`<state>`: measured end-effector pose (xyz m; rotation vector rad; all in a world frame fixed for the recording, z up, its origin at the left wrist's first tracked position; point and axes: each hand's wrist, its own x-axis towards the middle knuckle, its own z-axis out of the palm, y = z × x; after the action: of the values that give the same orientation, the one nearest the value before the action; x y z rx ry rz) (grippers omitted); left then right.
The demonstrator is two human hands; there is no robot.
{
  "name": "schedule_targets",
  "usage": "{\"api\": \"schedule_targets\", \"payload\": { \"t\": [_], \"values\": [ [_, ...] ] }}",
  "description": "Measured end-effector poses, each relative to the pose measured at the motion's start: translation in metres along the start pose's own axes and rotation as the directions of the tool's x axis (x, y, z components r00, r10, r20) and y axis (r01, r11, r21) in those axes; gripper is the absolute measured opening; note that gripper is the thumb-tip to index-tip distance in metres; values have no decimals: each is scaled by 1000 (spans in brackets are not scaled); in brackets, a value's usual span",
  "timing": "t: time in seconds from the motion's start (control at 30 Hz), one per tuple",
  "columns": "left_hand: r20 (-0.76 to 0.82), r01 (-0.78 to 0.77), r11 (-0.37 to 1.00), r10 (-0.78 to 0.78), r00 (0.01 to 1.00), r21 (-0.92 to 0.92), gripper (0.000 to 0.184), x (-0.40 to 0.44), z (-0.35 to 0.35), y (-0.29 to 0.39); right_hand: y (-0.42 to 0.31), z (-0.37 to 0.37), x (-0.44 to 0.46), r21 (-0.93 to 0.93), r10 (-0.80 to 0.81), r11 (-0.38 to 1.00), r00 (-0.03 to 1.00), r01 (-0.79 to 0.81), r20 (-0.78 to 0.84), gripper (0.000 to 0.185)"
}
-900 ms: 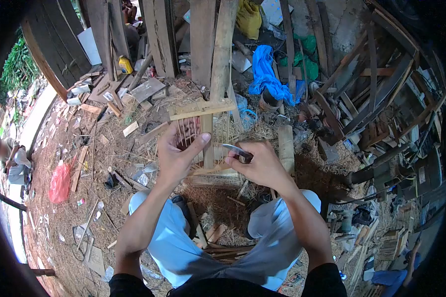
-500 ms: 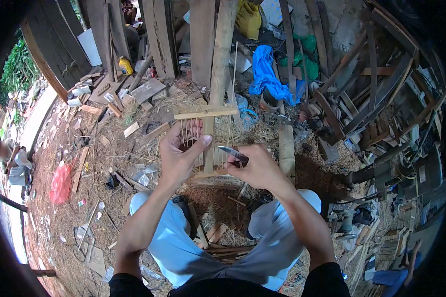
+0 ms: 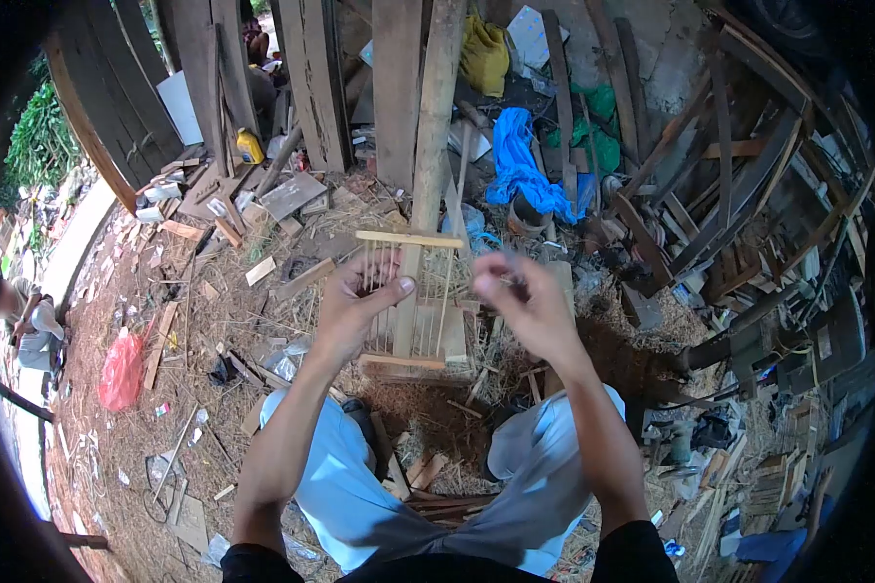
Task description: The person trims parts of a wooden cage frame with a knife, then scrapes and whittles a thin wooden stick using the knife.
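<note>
A small wooden frame [image 3: 410, 238] has a light bar at its top and another at its bottom, joined by several thin upright sticks. My left hand [image 3: 360, 299] is closed around the sticks on its left side, thumb in front. To the right of the frame, apart from it, is my right hand [image 3: 523, 303], raised and smeared by motion. Its fingers are bent; the knife seen in it earlier cannot be made out now. Behind the frame a bamboo pole [image 3: 436, 126] slants upward from a wooden block [image 3: 452, 335] between my knees.
A blue cloth [image 3: 517, 160] lies over a bucket beyond my hands. A yellow bottle [image 3: 250, 147] and a red plastic bag [image 3: 121, 369] are on the left. Stacked timber [image 3: 739, 165] fills the right side. A person [image 3: 39, 325] sits at the far left.
My right hand has moved right, away from the frame, and the knife no longer shows clearly. The frame has shifted slightly down and its top bar is now nearly level.
</note>
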<state>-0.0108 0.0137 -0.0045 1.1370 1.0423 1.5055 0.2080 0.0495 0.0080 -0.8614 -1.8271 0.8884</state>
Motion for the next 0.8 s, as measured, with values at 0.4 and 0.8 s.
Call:
{"api": "schedule_targets", "payload": {
  "t": [0.4,0.8],
  "values": [
    [209,72,996,-82,975,53,19,-3,10,-11,-10,5,1,337,295,896,955,-289,33,28],
    [296,169,986,-158,942,-12,13,-5,12,-17,-2,10,-5,503,362,812,931,-295,-38,23]
  ]
}}
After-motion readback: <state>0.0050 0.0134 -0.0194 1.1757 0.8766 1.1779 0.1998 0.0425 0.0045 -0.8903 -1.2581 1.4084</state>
